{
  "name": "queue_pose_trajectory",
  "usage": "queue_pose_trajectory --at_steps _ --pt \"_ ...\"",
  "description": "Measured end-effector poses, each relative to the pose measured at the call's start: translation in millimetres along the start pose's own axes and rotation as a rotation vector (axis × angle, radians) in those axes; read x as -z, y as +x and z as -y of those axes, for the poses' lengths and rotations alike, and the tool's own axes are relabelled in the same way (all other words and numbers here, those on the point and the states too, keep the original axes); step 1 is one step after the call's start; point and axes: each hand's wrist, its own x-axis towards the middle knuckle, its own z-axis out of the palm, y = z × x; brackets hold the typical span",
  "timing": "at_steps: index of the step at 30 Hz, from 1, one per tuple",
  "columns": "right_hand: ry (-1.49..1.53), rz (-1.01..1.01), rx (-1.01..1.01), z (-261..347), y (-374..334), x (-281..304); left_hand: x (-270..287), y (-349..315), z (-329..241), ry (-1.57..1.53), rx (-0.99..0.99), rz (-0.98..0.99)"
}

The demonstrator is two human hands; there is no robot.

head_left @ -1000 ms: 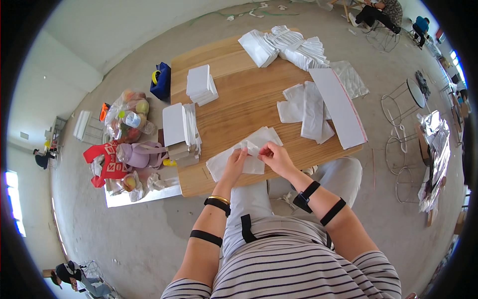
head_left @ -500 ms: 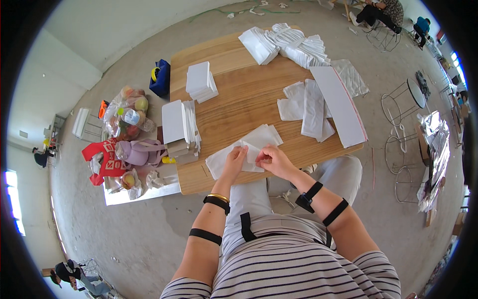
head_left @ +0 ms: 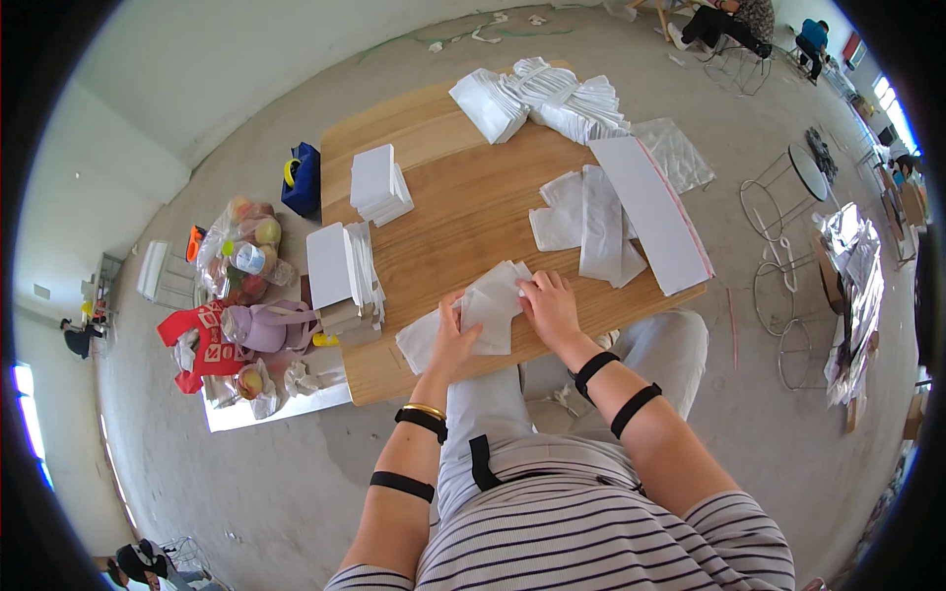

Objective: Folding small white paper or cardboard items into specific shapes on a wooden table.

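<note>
Item: white sheets (head_left: 493,320), thin and layered, laid on the near edge of a wooden table (head_left: 448,231), at the centre of the frame.

Left hand (head_left: 451,335): set against the left part of the sheets; thumb and forefinger parted, nothing clenched.

Right hand (head_left: 554,307): fingers bent, tips at the upper right edge of the sheets; whether the edge is pinched cannot be told.

Change noted: the fingertips, earlier brought close together over a gathered fold, are now set wider apart, and the upper layer is spread flatter between them. The piece in hand is judged to be opened out rather than bunched.

Also listed: two card-like stacks, one left of centre (head_left: 330,264), one higher up (head_left: 374,177); a tied white bundle (head_left: 581,110), top centre; loose white pieces (head_left: 601,231) beside a long white board (head_left: 650,212), right of centre.
</note>
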Motion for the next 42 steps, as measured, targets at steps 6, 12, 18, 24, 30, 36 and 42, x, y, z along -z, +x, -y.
queue_pose_trajectory --at_steps 6,12,18,24,30,36,42 --pt "-0.019 -0.048 0.055 1 4 0 11 -1 -9 0.379 0.057 0.102" --pt "0.149 -0.089 0.049 6 3 1 10 0 -13 0.404 0.082 0.118" --pt "0.497 -0.096 -0.174 18 -1 -2 9 -1 -13 0.382 0.072 0.105" --pt "0.837 -0.144 -0.579 18 9 -5 7 -1 -10 0.270 0.106 0.045" --pt "0.756 0.377 -0.142 18 -7 8 3 -1 -11 -0.010 0.178 -0.013" --pt "0.120 -0.002 0.006 10 -3 1 15 2 3 0.244 0.120 0.078" --pt "-0.062 0.027 0.149 0 -4 -8 9 0 -7 0.234 0.167 0.080"
